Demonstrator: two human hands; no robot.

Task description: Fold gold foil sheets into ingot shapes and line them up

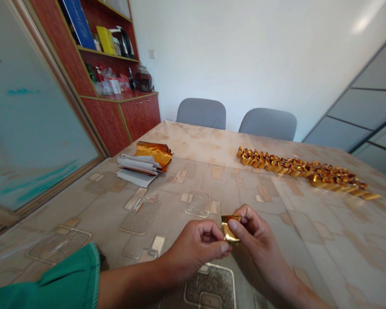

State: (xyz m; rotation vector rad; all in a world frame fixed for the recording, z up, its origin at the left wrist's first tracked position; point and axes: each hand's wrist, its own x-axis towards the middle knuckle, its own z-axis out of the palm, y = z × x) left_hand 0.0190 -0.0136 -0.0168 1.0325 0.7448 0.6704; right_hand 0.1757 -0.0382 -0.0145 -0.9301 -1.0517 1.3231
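Note:
A small folded piece of shiny gold foil point(229, 234) is held above the patterned table, between both hands. My right hand point(260, 244) pinches its right side, thumb on the front face. My left hand point(201, 242) has thumb and index finger closed at the foil's lower left corner; its fingertips partly hide that corner. Back left on the table lies a loose stack of gold foil sheets point(152, 153) with white paper sheets point(137, 165) fanned beside it. Rows of folded gold foil pieces point(283, 165) stretch across the right side.
The table point(180, 201) has a patterned cover. Two grey chairs point(201, 112) stand behind its far edge. A red-brown cabinet point(141, 113) with bottles and a kettle is at the back left, near a glass sliding door point(35, 107).

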